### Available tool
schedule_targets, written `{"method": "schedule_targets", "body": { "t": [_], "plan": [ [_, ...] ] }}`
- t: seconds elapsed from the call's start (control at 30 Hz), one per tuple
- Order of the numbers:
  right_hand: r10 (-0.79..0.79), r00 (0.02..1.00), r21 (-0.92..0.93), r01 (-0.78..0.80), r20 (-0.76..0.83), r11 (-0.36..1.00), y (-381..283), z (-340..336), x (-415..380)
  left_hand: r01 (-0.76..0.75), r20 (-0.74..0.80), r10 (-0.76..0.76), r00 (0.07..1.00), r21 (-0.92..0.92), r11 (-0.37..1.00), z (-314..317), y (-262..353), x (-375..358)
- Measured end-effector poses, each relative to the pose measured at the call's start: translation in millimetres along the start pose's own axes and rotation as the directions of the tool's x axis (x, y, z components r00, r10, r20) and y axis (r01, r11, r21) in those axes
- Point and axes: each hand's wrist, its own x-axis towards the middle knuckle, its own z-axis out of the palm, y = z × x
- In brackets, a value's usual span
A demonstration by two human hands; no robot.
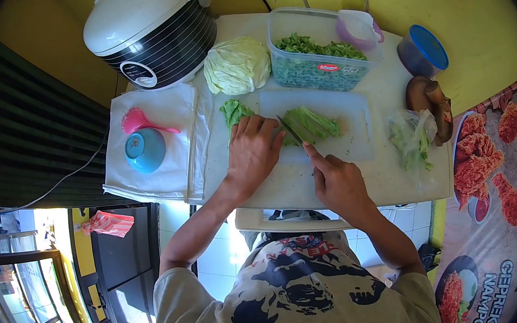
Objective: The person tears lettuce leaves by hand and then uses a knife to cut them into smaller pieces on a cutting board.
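My right hand (pixel 335 181) is closed round the handle of a knife (pixel 290 130), with its index finger stretched along the top of it. The blade points up and left over the white cutting board (pixel 357 134). Just left of the blade, my left hand (pixel 253 150) has its fingers curled down on lettuce at the board's left side. Leafy lettuce (pixel 237 111) sticks out beyond its knuckles, and what lies under the palm is hidden. More green lettuce (pixel 313 122) lies on the board to the right of the knife.
Behind the board stand a cabbage (pixel 237 66) and a clear tub (pixel 320 71) of cut greens. A rice cooker (pixel 152 39), blue bowl (pixel 145 150) and pink ladle (pixel 136 120) are at left. A bag of greens (pixel 413 137) and blue-lidded container (pixel 422 51) are at right.
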Motion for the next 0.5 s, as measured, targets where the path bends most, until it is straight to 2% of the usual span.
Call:
{"method": "schedule_targets", "body": {
  "t": [0.17, 0.5],
  "plan": [
    [0.033, 0.998, 0.017, -0.034, 0.045, 0.999, 2.9, -13.2, -31.6, -0.002, -0.007, 0.003, 1.000, 0.020, 1.000, 1.3, -1.1, -2.3],
    [0.126, 0.989, 0.049, -0.123, -0.073, 0.991, 11.9, -10.8, -25.7, -0.002, 0.064, 0.001, 0.998, 0.010, 1.000, -1.8, 2.9, 4.2]
  ]
}}
